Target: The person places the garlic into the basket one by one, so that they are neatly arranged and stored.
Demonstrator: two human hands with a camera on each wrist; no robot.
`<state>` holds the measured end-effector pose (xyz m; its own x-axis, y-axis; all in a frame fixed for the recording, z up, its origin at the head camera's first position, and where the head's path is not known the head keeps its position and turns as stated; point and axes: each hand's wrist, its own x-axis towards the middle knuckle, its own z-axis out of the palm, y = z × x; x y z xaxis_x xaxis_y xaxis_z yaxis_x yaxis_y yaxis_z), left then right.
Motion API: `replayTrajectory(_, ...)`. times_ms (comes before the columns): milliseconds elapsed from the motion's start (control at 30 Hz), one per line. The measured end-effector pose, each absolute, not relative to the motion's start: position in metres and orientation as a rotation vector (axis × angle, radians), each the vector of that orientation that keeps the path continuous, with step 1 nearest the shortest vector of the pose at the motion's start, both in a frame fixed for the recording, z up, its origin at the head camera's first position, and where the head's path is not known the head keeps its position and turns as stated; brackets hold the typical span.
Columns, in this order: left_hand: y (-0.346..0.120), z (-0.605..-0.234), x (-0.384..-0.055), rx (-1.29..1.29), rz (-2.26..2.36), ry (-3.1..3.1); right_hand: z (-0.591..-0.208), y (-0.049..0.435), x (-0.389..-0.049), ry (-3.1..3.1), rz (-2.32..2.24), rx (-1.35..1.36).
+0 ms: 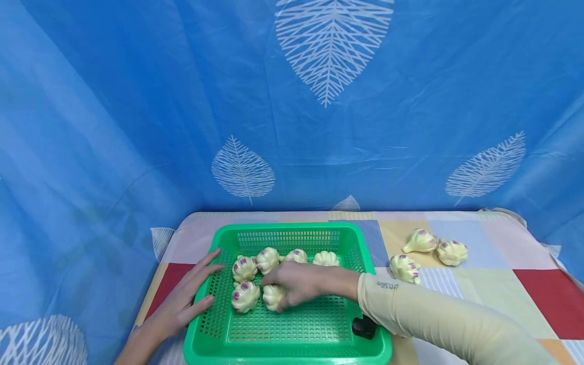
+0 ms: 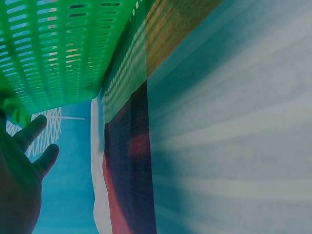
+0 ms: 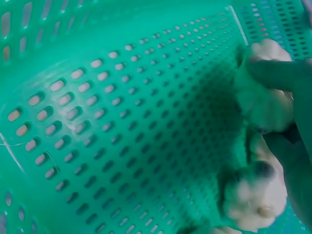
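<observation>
Inside a green perforated plastic basket (image 1: 285, 227), my right hand (image 1: 298, 281) pinches a garlic bulb (image 1: 272, 297), white with purple streaks, low over the basket floor. The right wrist view shows thumb and finger on either side of this bulb (image 3: 265, 100), with another garlic bulb (image 3: 256, 197) close by. Other bulbs sit around the hand: one at the left (image 1: 245, 296), several along the back, including one bulb (image 1: 326, 258) at the right end. My left hand (image 1: 182, 296) lies along the basket's left rim with fingers extended; the left wrist view catches its fingertips (image 2: 46, 158) beside the basket wall.
Three garlic bulbs lie on the checkered tablecloth (image 1: 493, 299) right of the basket, one bulb (image 1: 404, 268) near its rim and a pair (image 1: 421, 241) farther back. A black wrist device (image 1: 364, 327) overlaps the basket's right rim. A blue leaf-print curtain (image 1: 365, 167) hangs behind.
</observation>
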<state>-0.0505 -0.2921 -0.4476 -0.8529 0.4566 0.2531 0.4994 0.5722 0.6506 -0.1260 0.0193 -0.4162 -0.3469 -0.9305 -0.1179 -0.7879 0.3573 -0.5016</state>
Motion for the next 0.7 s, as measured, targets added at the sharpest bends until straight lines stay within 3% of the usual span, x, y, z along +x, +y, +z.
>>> replayTrajectory(333,-0.291,-0.448,-0.05,-0.818,-1.165,-2.73,-0.43,0.015,-0.12,2.35,-0.109,-1.879)
replayTrajectory(700,-0.29,-0.447,-0.051,-0.819,-1.171,-2.735,-0.43,0.015,-0.121,2.454,-0.057,-1.942)
